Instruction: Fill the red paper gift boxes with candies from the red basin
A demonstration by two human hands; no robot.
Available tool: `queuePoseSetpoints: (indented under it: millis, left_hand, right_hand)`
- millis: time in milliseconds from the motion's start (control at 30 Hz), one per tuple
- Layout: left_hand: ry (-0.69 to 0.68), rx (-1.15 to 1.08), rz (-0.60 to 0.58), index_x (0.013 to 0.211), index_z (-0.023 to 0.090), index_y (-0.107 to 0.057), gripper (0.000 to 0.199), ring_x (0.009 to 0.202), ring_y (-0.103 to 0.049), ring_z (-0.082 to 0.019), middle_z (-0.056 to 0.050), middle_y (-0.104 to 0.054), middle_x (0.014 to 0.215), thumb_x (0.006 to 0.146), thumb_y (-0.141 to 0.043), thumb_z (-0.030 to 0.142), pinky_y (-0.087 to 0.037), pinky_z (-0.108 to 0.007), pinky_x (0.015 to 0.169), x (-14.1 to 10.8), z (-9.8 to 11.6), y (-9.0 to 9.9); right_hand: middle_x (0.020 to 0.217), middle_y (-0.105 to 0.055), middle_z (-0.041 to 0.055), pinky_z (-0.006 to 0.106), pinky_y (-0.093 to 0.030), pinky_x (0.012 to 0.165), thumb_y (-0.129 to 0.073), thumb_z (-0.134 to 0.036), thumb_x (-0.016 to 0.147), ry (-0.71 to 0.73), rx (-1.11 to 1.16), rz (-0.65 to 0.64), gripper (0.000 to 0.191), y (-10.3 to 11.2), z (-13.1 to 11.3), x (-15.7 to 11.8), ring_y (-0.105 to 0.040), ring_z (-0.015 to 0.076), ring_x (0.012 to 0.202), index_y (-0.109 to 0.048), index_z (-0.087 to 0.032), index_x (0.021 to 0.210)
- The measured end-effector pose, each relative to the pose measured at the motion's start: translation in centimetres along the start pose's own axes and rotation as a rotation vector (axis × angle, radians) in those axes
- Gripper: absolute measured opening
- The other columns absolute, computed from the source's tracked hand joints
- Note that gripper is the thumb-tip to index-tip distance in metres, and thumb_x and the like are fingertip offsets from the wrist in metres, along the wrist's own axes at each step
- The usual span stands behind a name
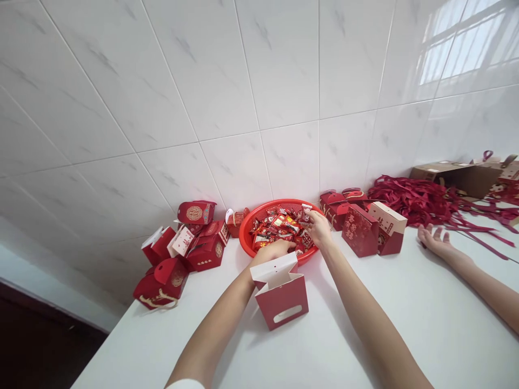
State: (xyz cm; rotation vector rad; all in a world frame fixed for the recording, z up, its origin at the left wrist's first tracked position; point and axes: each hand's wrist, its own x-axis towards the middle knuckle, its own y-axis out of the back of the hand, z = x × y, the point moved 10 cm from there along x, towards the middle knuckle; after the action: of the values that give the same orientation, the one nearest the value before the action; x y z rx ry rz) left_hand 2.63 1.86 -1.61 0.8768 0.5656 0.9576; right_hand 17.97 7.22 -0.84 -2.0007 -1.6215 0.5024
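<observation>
Open box (283,302) upright on worktop (324,346) by red basket (244,243), presumably for easy reach. Right hand (319,229) pinched nearly closed on wrapped sweet (304,216); left hand (275,250) in basket, its grip partly hidden, can't tell.

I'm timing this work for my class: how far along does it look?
Partly done, it seems: several boxes at the left look closed, though their contents are hidden. In hand: the left hand and right hand are at the red basket, the right pinching a wrapped packet. Left to do: the front box stands open, and many packets lie in the basket.
</observation>
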Motion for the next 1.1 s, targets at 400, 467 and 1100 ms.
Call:
queuePoseSetpoints:
  millis: [400,467,1100]
  left_hand:
    - [-0.105,-0.256,-0.164,0.06,0.023,-0.068,0.02,0.047,-0.055,-0.016,0.004,-0.062,0.053,0.053,-0.064,0.005,-0.04,-0.026,0.048,4.8,0.1,-2.0]
    - [-0.128,-0.275,-0.16,0.054,0.022,-0.064,0.02,0.044,-0.051,-0.014,0.006,-0.057,0.05,0.05,-0.061,0.003,-0.036,-0.024,0.044,4.8,0.6,-1.7]
    - [-0.111,-0.343,0.462,0.097,0.019,-0.071,0.023,0.104,-0.068,-0.024,-0.007,-0.075,0.107,0.075,-0.069,0.012,-0.05,-0.036,0.096,3.5,0.4,5.4]
  right_hand:
    - [0.073,-0.072,0.0031,0.035,-0.054,0.066,-0.075,-0.04,0.061,-0.026,0.022,-0.015,0.023,0.2,0.5,0.6,-0.069,0.0254,0.082,-0.064,-0.024,0.073]
    - [0.073,-0.072,0.0031,0.035,-0.054,0.067,-0.075,-0.039,0.061,-0.037,0.027,-0.015,0.022,0.2,0.7,0.6,-0.069,0.0249,0.081,-0.064,-0.024,0.072]
    - [0.071,-0.071,0.002,0.032,-0.052,0.067,-0.075,-0.038,0.06,-0.024,0.057,-0.016,0.019,0.2,0.6,0.7,-0.068,0.0227,0.081,-0.066,-0.023,0.068]
